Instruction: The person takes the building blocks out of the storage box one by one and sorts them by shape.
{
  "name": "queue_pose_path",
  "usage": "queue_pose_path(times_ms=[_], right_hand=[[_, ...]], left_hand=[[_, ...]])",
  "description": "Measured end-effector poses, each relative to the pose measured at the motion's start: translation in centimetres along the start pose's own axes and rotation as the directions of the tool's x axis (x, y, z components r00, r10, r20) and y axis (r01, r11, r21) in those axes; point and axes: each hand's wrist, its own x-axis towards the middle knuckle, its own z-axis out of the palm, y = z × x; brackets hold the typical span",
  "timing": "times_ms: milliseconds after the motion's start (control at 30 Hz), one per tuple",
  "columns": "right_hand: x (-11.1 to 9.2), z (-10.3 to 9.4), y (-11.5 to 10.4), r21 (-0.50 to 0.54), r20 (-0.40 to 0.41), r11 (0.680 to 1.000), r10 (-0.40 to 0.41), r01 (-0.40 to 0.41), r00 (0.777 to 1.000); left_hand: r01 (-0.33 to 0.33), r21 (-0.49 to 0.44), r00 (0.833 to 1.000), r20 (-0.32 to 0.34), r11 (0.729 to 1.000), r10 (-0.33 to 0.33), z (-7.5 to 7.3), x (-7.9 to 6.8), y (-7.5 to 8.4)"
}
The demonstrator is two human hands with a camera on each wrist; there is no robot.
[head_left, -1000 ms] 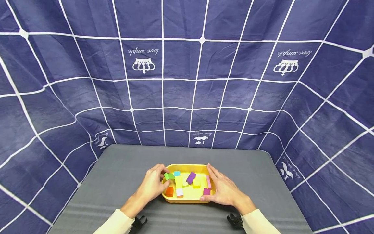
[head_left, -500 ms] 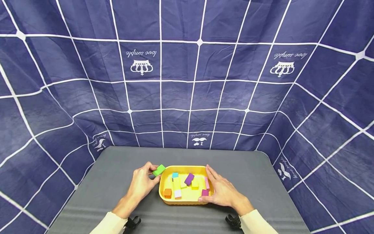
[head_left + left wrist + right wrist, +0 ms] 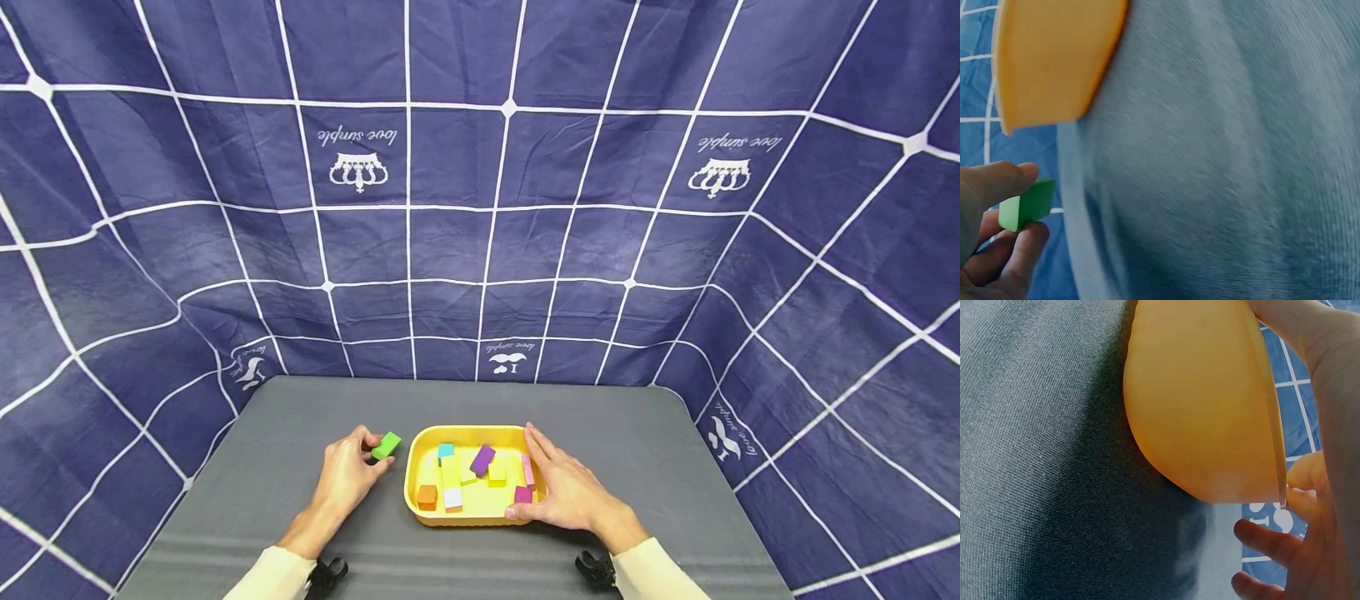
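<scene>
My left hand point(image 3: 347, 467) pinches a green block point(image 3: 386, 446) between thumb and fingers, left of a yellow tray point(image 3: 480, 522). In the left wrist view the green block point(image 3: 1027, 205) shows between the fingertips, apart from the tray point(image 3: 1060, 69). My right hand point(image 3: 573, 490) rests on the tray's right end, thumb at the front rim and straight fingers toward the back corner. From the right wrist, two fingers point(image 3: 1269, 540) stick out past the tray. Inside it lie an orange block point(image 3: 427, 497), a blue one point(image 3: 446, 450), a purple one point(image 3: 482, 460) and several others.
A grey cloth-covered table point(image 3: 585, 408) lies under the tray. Blue cloth with white grid lines point(image 3: 450, 250) hangs behind it and on both sides. A black strap piece point(image 3: 327, 575) sits at the left wrist, another point(image 3: 595, 569) at the right.
My left hand has lifted the green block out over the tray's left rim and carried it left, down toward the table. The right hand keeps its place on the tray.
</scene>
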Motion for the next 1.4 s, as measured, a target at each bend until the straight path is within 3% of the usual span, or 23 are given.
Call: queue_pose_path(times_ms=[267,400,633,933,1133,1400], right_hand=[[-0.2,0.0,-0.2,0.012,0.004,1.0,0.003,-0.003,1.0],[-0.3,0.2,-0.2,0.026,-0.008,1.0,0.003,-0.003,1.0],[-0.1,0.3,-0.2,0.048,-0.017,0.999,0.004,-0.003,1.0],[0.4,0.2,-0.3,0.034,-0.025,0.999,0.0,0.001,1.0],[1.0,1.2,-0.5,-0.044,-0.083,0.999,0.022,-0.025,0.996],[1.4,2.6,-0.6,-0.028,-0.156,0.999,0.039,-0.044,0.987]], left_hand=[[0.106,0.08,0.986,0.121,0.991,-0.116,0.5,-0.2,-1.9],[0.093,0.087,0.985,0.14,0.992,-0.104,1.0,-0.5,-2.5],[0.01,0.061,0.99,0.142,0.998,-0.019,1.1,0.0,-2.8],[0.025,0.092,0.982,0.183,0.995,-0.042,1.1,0.9,-2.8],[0.056,0.081,0.975,0.212,0.995,-0.072,1.1,1.1,-2.7],[0.051,0.063,0.975,0.213,0.997,-0.064,1.1,1.0,-2.8]])
